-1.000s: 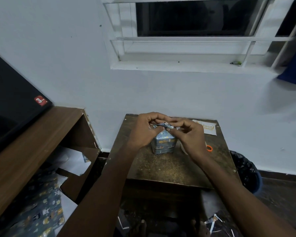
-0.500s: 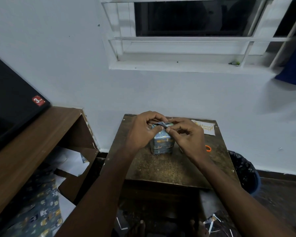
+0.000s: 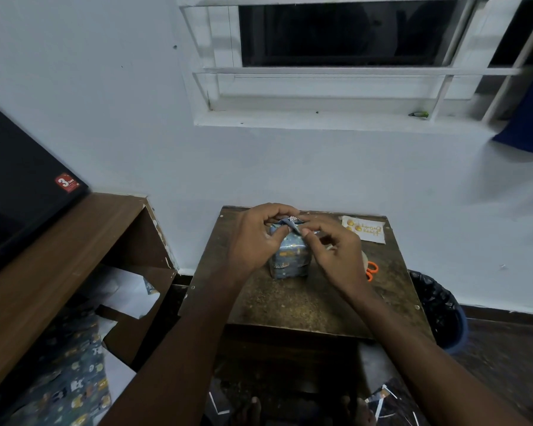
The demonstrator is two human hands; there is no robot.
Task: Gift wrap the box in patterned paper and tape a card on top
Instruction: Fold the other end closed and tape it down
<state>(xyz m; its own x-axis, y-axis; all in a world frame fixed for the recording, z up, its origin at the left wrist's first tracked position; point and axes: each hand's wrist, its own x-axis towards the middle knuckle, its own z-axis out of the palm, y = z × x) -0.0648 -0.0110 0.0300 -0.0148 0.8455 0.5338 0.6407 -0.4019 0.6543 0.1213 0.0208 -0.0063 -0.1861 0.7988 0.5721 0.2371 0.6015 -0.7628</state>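
There is one wrapped box (image 3: pixel 288 259) on one small table (image 3: pixel 305 305). Two hands are at the top of it, the left hand (image 3: pixel 254 238) and the right hand (image 3: pixel 336 253). One card (image 3: pixel 363 229) lies at the far right corner of the table, and one pair of scissors (image 3: pixel 370 271) with orange handles is partly hidden. Beside the table stands one bin (image 3: pixel 440 315). On the left there is one shelf (image 3: pixel 59 259), with one patterned paper sheet (image 3: pixel 65 385) below. One window (image 3: pixel 345 56) is above.

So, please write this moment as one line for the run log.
left hand holds blue patterned wrapped box | right hand pinches top fold | white card untaped
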